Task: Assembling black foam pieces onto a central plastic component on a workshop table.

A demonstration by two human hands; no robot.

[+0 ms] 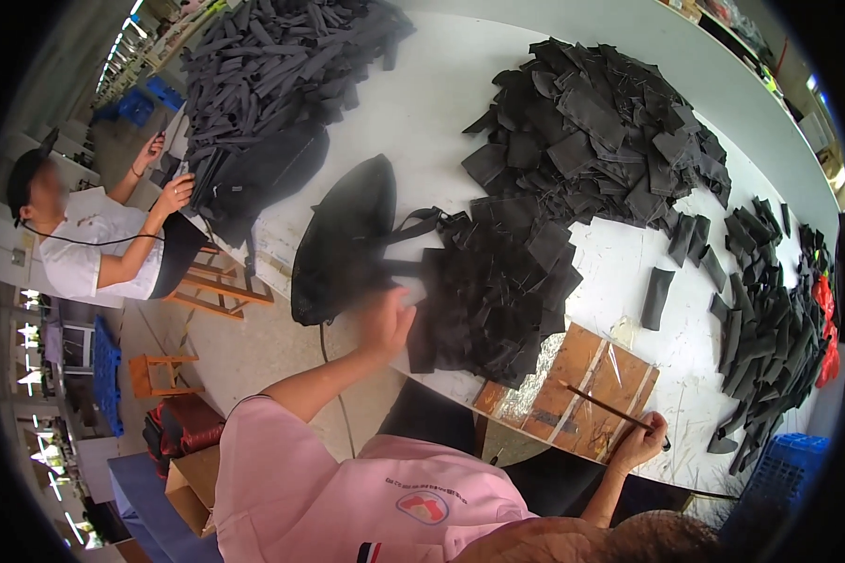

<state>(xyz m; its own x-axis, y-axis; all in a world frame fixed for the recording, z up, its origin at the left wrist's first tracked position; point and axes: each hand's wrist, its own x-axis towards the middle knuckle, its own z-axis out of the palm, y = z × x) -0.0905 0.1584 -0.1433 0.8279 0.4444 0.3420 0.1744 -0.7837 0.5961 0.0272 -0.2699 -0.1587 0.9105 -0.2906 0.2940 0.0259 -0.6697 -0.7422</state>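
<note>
Hands are split between two jobs — the left hand (386, 320), blurred and with fingers spread, is laid against the heap of black fabric pieces (494, 293) at the table (441, 94) edge, while the right hand (637, 441) is clenched round a thin brown stick (610, 407) over the taped board (573, 389) — so one piece is best peeled off cleanly.

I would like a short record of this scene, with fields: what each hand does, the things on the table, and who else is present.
left hand: left hand reaches to the heap of black fabric pieces, blurred; grip cannot be told
right hand: right hand holds a thin dark stick over a brown board
table: white table with more black pieces and dark strips
beside heap: black bag
other person: person in white at the table's far end
</note>
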